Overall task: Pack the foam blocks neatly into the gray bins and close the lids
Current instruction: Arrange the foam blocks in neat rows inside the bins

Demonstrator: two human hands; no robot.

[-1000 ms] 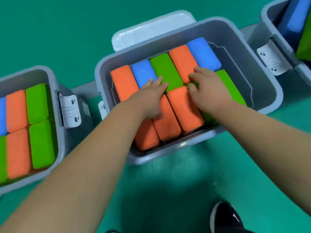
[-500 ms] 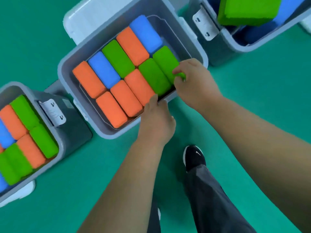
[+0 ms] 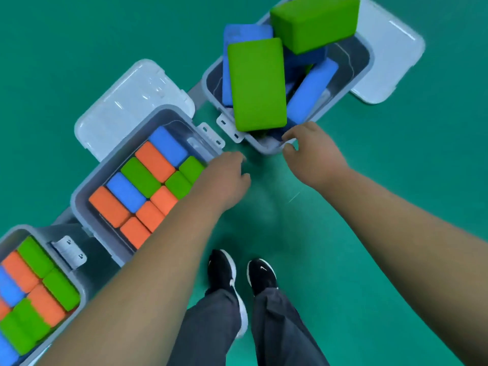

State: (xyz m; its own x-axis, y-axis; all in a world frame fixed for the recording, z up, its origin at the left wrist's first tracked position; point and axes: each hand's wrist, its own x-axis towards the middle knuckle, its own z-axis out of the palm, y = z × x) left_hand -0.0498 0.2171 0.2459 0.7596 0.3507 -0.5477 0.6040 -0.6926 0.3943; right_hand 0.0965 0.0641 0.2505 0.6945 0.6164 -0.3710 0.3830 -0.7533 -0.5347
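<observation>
The middle gray bin [image 3: 76, 199] holds neat rows of orange, blue and green foam blocks [image 3: 140, 178], and its clear lid [image 3: 126, 107] lies open behind it. In the right gray bin [image 3: 211, 83], large green blocks [image 3: 256, 83] and blue blocks [image 3: 311, 91] sit jumbled and stick out above the rim. My left hand [image 3: 224, 175] hovers past the middle bin's right corner, fingers loosely curled, holding nothing. Fingers and thumb of my right hand [image 3: 314, 154] pinch the near corner rim of the right bin.
A third gray bin [image 3: 82, 293] at lower left is packed with blocks. The right bin's lid [image 3: 390, 54] lies open beyond it. White latches [image 3: 211, 136] hang between the bins. My black shoes [image 3: 221, 270] stand on the green floor below my hands.
Both hands have left the middle bin's blocks and moved right. My right hand now holds the right bin's near corner. The view has shifted right and upward.
</observation>
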